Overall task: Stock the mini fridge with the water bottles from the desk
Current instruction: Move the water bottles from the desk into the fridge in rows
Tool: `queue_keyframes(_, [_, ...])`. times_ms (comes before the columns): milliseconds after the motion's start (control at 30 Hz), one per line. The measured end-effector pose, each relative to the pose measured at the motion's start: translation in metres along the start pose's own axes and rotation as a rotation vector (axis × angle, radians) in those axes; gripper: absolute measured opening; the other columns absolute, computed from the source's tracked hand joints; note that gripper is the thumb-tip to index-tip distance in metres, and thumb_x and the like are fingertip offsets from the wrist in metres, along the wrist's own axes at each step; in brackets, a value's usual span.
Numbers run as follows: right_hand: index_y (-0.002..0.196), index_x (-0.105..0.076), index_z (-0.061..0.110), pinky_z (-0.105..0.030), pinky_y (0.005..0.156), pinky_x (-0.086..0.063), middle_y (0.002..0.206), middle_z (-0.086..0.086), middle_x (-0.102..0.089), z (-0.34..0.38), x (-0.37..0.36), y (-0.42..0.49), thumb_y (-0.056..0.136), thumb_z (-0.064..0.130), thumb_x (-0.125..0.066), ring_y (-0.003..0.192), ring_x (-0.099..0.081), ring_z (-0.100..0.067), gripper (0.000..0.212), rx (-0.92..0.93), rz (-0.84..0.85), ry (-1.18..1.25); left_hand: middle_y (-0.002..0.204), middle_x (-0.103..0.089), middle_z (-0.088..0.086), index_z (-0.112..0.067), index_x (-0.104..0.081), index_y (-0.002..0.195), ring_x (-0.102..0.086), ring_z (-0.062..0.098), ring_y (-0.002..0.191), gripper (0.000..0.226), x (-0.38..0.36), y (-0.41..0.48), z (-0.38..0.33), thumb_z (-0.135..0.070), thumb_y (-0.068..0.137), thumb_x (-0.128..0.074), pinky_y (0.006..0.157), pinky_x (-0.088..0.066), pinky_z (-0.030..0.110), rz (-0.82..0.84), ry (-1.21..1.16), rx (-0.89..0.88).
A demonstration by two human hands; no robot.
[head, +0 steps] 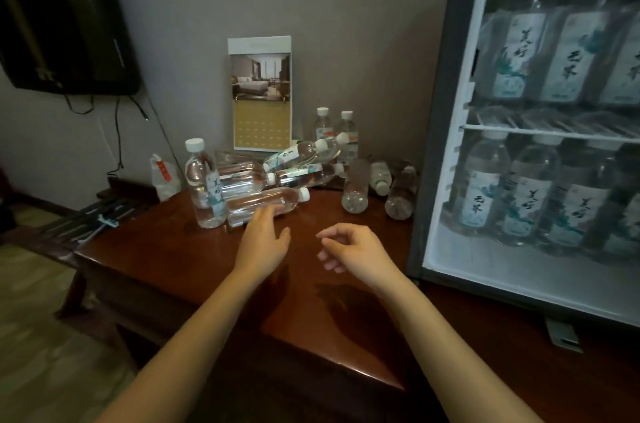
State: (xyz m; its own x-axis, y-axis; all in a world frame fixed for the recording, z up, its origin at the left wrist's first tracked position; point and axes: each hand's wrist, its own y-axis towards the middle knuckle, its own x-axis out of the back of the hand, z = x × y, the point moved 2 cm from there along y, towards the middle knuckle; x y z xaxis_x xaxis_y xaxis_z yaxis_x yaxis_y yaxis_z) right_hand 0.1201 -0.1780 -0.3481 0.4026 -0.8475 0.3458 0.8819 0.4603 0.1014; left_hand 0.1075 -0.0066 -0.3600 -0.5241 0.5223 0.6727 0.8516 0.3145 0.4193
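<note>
Several clear water bottles with white caps lie piled on the dark wooden desk [194, 260]. One bottle [202, 180] stands upright at the left of the pile. My left hand [265, 242] reaches flat toward the nearest lying bottle [266, 202], its fingertips at the bottle's side. My right hand [353, 249] hovers above the desk with loosely curled fingers and holds nothing. Three more bottles [356, 185] lie near the mini fridge [436, 152] at the right, whose two shelves hold several bottles [519, 55].
A calendar card [261, 93] leans on the wall behind the pile, with two upright bottles [334, 126] beside it. A white packet [164, 176] sits at the desk's left end. A wall-mounted TV [62, 17] hangs at upper left with dangling cables.
</note>
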Motion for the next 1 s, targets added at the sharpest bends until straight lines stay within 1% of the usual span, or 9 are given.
queue_keyframes(167, [0.089, -0.062, 0.023, -0.024, 0.061, -0.05, 0.069, 0.005, -0.065, -0.015, -0.026, 0.043, 0.09, 0.012, -0.051, 0.06, -0.06, -0.008, 0.016, -0.049, -0.093, -0.075, 0.145, -0.03, 0.014, -0.012, -0.037, 0.138, -0.031, 0.03, 0.134, 0.052, 0.011, 0.04, 0.042, -0.017, 0.089, -0.054, 0.106, -0.036, 0.042, 0.068, 0.312, 0.06])
queue_keyframes(300, [0.084, -0.06, 0.026, -0.029, 0.068, -0.051, 0.078, 0.002, -0.067, -0.022, -0.042, 0.07, 0.087, 0.012, -0.054, 0.064, -0.059, -0.008, 0.016, -0.097, -0.106, -0.056, 0.15, -0.024, 0.017, -0.012, -0.023, 0.145, -0.016, 0.035, 0.14, 0.065, 0.009, 0.07, 0.055, -0.02, 0.087, -0.053, 0.115, -0.017, 0.048, 0.155, 0.55, 0.041])
queue_keyframes(433, [0.103, -0.06, 0.016, -0.02, 0.051, -0.048, 0.083, 0.0, -0.065, -0.031, -0.051, 0.084, 0.088, 0.011, -0.055, 0.059, -0.057, -0.01, 0.017, -0.167, -0.126, 0.083, 0.148, -0.03, 0.014, -0.013, -0.02, 0.146, -0.022, 0.033, 0.138, 0.075, 0.003, 0.087, 0.068, -0.037, 0.085, -0.057, 0.116, -0.012, 0.047, 0.228, 0.65, 0.083])
queue_keyframes(533, [0.105, -0.056, 0.019, -0.019, 0.052, -0.048, 0.087, -0.001, -0.063, -0.033, -0.052, 0.088, 0.089, 0.011, -0.056, 0.063, -0.057, -0.01, 0.018, -0.185, -0.117, 0.157, 0.135, -0.04, 0.009, -0.013, -0.038, 0.134, -0.035, 0.03, 0.124, 0.072, 0.002, 0.09, 0.071, -0.057, 0.079, -0.056, 0.108, -0.028, 0.044, 0.151, 0.784, 0.001])
queue_keyframes(633, [0.108, -0.054, 0.019, -0.02, 0.058, -0.051, 0.089, -0.002, -0.062, -0.03, -0.05, 0.089, 0.089, 0.009, -0.056, 0.068, -0.059, -0.011, 0.021, -0.184, -0.126, 0.265, 0.13, -0.042, 0.009, -0.015, -0.051, 0.124, -0.035, 0.03, 0.12, 0.074, -0.002, 0.09, 0.068, -0.07, 0.075, -0.05, 0.096, -0.037, 0.042, 0.155, 0.725, -0.003])
queue_keyframes(733, [0.107, -0.053, 0.017, -0.017, 0.056, -0.051, 0.082, -0.002, -0.062, -0.029, -0.048, 0.087, 0.089, 0.007, -0.055, 0.066, -0.063, -0.01, 0.021, -0.193, -0.139, 0.336, 0.123, -0.053, 0.007, -0.017, -0.053, 0.118, -0.049, 0.029, 0.112, 0.078, -0.006, 0.084, 0.064, -0.079, 0.07, -0.045, 0.085, -0.045, 0.039, 0.217, 0.638, 0.029])
queue_keyframes(833, [0.114, -0.051, 0.015, -0.029, 0.076, -0.055, 0.084, -0.002, -0.061, -0.029, -0.047, 0.085, 0.088, 0.009, -0.057, 0.089, -0.065, -0.02, 0.027, -0.233, -0.149, 0.389, 0.116, -0.061, 0.004, -0.019, -0.053, 0.114, -0.058, 0.026, 0.102, 0.074, -0.004, 0.076, 0.059, -0.078, 0.071, -0.045, 0.074, -0.045, 0.034, 0.23, 0.634, 0.015])
queue_keyframes(900, [0.124, -0.044, 0.015, -0.035, 0.089, -0.051, 0.085, 0.001, -0.058, -0.03, -0.047, 0.085, 0.088, 0.011, -0.058, 0.097, -0.063, -0.022, 0.039, -0.26, -0.156, 0.422, 0.109, -0.062, 0.001, -0.02, -0.053, 0.114, -0.06, 0.022, 0.096, 0.068, 0.0, 0.069, 0.056, -0.075, 0.074, -0.046, 0.067, -0.042, 0.03, 0.282, 0.591, 0.021])
queue_keyframes(1000, [0.135, -0.034, 0.012, -0.033, 0.088, -0.05, 0.096, -0.002, -0.059, -0.03, -0.048, 0.085, 0.089, 0.013, -0.058, 0.106, -0.06, -0.025, 0.052, -0.295, -0.143, 0.477, 0.091, -0.061, -0.011, -0.027, -0.053, 0.106, -0.061, 0.008, 0.079, 0.044, 0.003, 0.052, 0.055, -0.062, 0.079, -0.056, 0.06, -0.044, 0.023, 0.401, 0.189, 0.122])
